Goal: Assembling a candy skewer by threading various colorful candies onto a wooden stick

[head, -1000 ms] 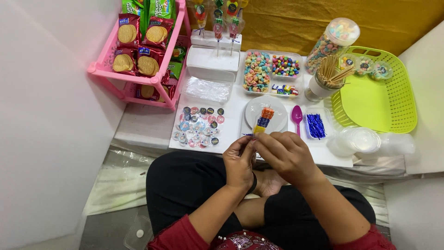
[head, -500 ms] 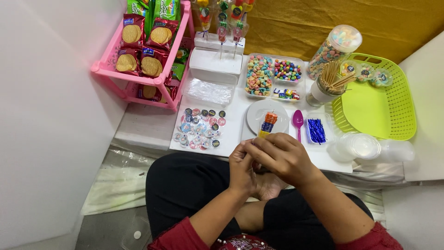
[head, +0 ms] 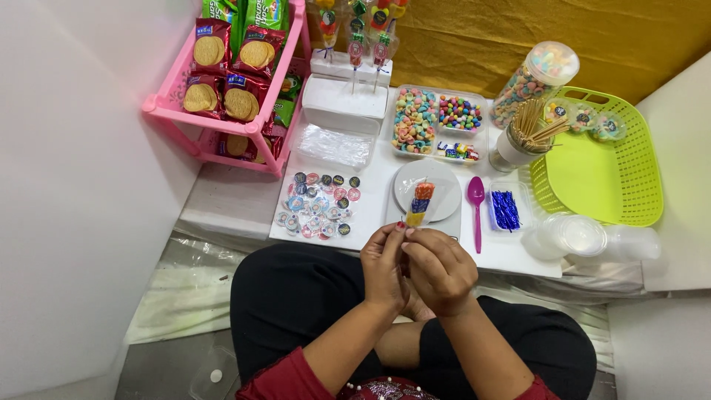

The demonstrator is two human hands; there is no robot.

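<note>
My left hand and my right hand are pressed together above my lap, both pinching the lower end of a thin skewer. The candy skewer carries orange, blue and yellow sweets and points away from me, over a small white plate. A purple spoon lies just right of the plate. Left of the plate is a spread of several small round stickers.
A divided tray of coloured candies, a jar of wooden sticks, a tall candy jar, a green basket, blue twist ties, clear lids, a pink biscuit rack, finished skewers in a white stand.
Both hands have stayed joined on the skewer and shifted slightly. The skewer's loaded end now shows more fully over the plate.
</note>
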